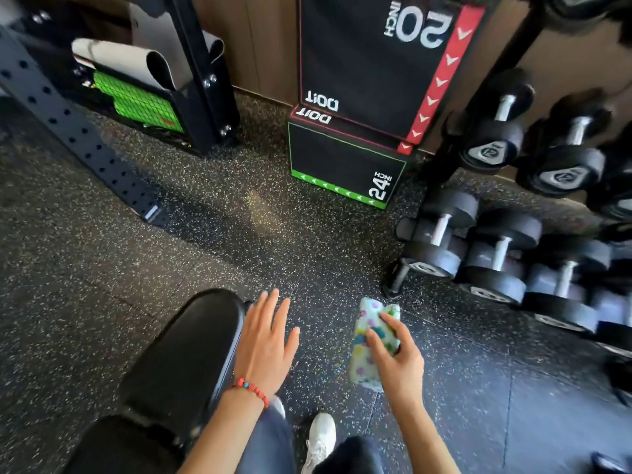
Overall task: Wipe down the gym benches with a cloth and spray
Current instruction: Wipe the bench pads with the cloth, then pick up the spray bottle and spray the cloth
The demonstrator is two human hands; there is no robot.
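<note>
Gripping dotted cloth (372,340), bench (184,354) beside

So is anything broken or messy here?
Nothing looks broken or spilled. The plyo boxes are stacked with their print upside down from this view, and a pale patch shows on the floor. No spray bottle is in sight.

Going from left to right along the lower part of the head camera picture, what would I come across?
Black bench pad → left hand, open, with a red bead bracelet → right hand gripping a folded spotted cloth → dumbbell rack.
</note>
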